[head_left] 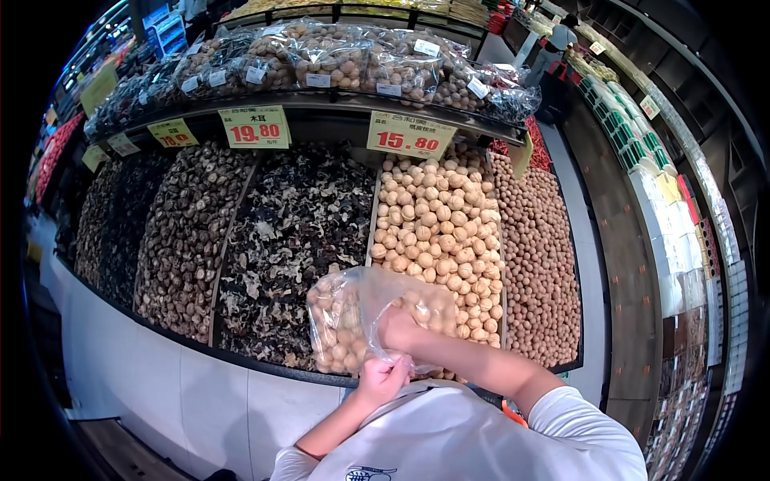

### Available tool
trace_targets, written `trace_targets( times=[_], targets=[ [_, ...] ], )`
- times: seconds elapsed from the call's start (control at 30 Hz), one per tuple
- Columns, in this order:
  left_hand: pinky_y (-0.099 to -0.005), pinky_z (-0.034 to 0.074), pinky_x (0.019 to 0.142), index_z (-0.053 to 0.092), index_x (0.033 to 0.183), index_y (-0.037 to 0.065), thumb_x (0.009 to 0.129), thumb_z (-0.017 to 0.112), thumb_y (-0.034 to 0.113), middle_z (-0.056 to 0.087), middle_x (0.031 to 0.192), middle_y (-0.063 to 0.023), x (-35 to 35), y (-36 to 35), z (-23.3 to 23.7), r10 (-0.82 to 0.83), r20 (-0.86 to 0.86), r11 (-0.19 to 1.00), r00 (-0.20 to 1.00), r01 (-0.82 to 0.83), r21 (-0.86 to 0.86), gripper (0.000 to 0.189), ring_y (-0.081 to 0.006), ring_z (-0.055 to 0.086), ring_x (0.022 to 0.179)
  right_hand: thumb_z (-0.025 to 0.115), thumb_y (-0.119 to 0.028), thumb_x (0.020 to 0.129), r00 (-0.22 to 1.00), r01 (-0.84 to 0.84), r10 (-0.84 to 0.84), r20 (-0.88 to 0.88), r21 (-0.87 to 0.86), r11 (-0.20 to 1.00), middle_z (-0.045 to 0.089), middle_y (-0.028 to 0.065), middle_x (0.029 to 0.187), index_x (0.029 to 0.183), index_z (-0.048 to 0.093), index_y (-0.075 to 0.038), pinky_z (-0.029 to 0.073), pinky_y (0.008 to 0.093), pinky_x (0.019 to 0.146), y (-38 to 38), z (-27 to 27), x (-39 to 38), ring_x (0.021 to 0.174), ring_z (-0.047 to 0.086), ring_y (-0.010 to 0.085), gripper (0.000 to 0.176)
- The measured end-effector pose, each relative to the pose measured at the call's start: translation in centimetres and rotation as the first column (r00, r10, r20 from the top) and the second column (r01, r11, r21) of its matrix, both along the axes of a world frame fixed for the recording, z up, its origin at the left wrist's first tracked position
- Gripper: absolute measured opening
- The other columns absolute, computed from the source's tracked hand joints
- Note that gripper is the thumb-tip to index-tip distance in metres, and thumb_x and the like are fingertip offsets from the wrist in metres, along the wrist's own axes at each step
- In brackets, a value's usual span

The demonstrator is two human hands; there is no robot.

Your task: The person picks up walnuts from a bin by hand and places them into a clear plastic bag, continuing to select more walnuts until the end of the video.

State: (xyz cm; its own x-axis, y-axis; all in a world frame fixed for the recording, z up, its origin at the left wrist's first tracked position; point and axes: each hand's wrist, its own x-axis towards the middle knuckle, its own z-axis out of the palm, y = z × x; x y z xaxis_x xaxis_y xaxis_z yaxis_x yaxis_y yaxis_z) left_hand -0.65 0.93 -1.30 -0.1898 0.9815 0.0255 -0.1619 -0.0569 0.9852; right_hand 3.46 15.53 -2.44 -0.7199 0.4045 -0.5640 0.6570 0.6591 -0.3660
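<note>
A clear plastic bag with walnuts in it lies over the front of the walnut bin, overlapping the black fungus beside it. My left hand is closed on the gathered edge of this bag, near my shirt. My right hand reaches across from the right and shows through the film, among the bag's folds; its fingers are hidden, so I cannot tell what they hold. Beyond both hands, loose pale walnuts fill their bin.
Dried black fungus and dried mushrooms fill bins to the left; small brown nuts lie to the right. Price signs hang below a shelf of bagged goods. A person stands in the far aisle.
</note>
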Motion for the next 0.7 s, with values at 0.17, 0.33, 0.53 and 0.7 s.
trace_targets(
  times=[0.17, 0.33, 0.53, 0.7],
  targets=[
    [-0.0273, 0.046, 0.052, 0.063, 0.071, -0.004, 0.099, 0.055, 0.003, 0.06, 0.058, -0.0052, -0.3, 0.0, 0.4, -0.006, 0.008, 1.0, 1.0, 0.006, -0.007, 0.03, -0.012, 0.059, 0.053, 0.076, -0.028, 0.076, 0.996, 0.072, -0.068, 0.052, -0.081, 0.994, 0.07, 0.0237, 0.108, 0.098, 0.071, 0.002, 0.055, 0.0415, 0.088, 0.4, 0.6, 0.0, 0.1, 0.069, 0.0361, 0.038],
    [-0.0264, 0.045, 0.053, 0.063, 0.071, -0.004, 0.099, 0.055, 0.005, 0.06, 0.06, -0.0038, -0.2, -0.1, 0.0, -0.009, 0.044, 1.0, 0.999, 0.01, -0.029, 0.031, -0.0104, 0.058, 0.055, 0.078, -0.027, 0.079, 0.997, 0.062, -0.065, -0.031, -0.106, 0.992, 0.069, 0.024, 0.108, 0.103, 0.066, 0.004, 0.054, 0.043, 0.089, 0.5, 1.5, 0.7, 0.102, 0.068, 0.0382, 0.041],
    [-0.0241, 0.044, 0.051, 0.064, 0.074, -0.004, 0.102, 0.053, 0.009, 0.062, 0.066, -0.0044, -0.3, -0.1, -0.8, -0.057, 0.035, 0.998, 0.998, 0.057, -0.006, 0.033, -0.0091, 0.057, 0.055, 0.076, -0.023, 0.082, 0.992, 0.051, -0.068, -0.107, -0.153, 0.987, 0.069, 0.0261, 0.104, 0.117, 0.056, 0.002, 0.053, 0.0453, 0.089, 0.4, 0.0, 1.3, 0.101, 0.067, 0.0404, 0.047],
    [-0.0242, 0.044, 0.051, 0.064, 0.074, -0.005, 0.102, 0.053, 0.009, 0.062, 0.066, -0.0045, 0.0, -0.3, -0.8, -0.041, 0.034, 0.999, 0.999, 0.042, -0.016, 0.034, -0.0092, 0.056, 0.055, 0.075, -0.016, 0.079, 0.972, 0.055, -0.08, -0.219, -0.115, 0.992, 0.068, 0.0249, 0.098, 0.125, 0.049, 0.002, 0.053, 0.0472, 0.086, -0.3, -1.2, 2.4, 0.094, 0.067, 0.0418, 0.055]
  ],
)
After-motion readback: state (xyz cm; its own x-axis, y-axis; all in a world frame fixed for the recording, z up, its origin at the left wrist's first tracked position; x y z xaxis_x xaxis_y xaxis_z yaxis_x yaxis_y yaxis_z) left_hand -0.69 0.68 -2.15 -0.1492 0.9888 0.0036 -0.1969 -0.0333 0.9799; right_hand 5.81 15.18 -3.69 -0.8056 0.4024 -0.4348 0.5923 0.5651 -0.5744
